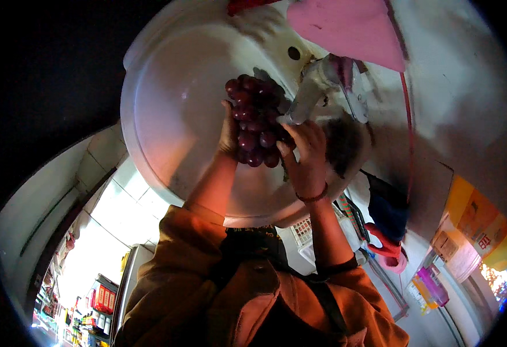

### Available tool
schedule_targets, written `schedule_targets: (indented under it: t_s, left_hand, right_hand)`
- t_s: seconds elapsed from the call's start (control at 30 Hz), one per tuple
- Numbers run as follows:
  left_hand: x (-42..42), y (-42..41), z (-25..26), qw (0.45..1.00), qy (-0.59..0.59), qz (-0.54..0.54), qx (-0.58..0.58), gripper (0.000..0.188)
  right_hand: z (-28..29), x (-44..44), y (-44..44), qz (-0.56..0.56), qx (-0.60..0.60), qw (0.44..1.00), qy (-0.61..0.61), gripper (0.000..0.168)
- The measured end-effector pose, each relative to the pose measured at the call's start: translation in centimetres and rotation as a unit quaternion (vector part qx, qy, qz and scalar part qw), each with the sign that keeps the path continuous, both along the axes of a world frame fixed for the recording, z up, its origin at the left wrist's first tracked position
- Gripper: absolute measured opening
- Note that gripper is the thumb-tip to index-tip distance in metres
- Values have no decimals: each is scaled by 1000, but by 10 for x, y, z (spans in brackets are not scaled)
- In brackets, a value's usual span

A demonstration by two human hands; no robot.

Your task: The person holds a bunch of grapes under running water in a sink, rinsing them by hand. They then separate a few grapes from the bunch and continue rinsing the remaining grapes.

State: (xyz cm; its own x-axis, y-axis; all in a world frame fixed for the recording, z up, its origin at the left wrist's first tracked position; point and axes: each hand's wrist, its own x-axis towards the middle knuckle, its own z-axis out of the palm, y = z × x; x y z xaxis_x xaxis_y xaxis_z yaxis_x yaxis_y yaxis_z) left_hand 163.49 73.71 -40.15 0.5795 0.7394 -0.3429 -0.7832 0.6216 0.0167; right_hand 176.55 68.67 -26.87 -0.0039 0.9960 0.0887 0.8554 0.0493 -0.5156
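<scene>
A bunch of dark red grapes (255, 121) is held over the basin of a white washbasin (162, 108). My left hand (228, 130) supports the bunch from its left side and from beneath, its thumb tip showing past the edge and most of its fingers hidden under the grapes. At the bunch's right side, my right hand (307, 152) has its fingers bent and spread, with the tips close to or touching the grapes; it wears a dark bracelet. Just above my right fingertips is the spout of a metal faucet (305, 102). Whether water runs is unclear.
A pink cloth (348, 30) hangs beyond the faucet. A red cord (408, 126) runs down the right side. Dark and red cloths (385, 212), a white plastic basket (302, 232) and a purple bottle (433, 286) are at lower right. Packed shelves (84, 321) stand at lower left.
</scene>
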Motion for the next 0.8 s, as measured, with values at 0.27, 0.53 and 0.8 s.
schedule_targets:
  t_s: [0.27,0.53,0.8]
  left_hand:
    - [4,18,20,999,-20,38,6,52]
    - [4,20,14,999,-26,32,-7,64]
    - [8,12,-8,997,-78,9,-16,82]
  right_hand:
    - [-24,13,23,13,-23,996,83,41]
    - [-28,10,32,-15,24,988,153,20]
    - [-41,26,25,-25,3,992,123,28]
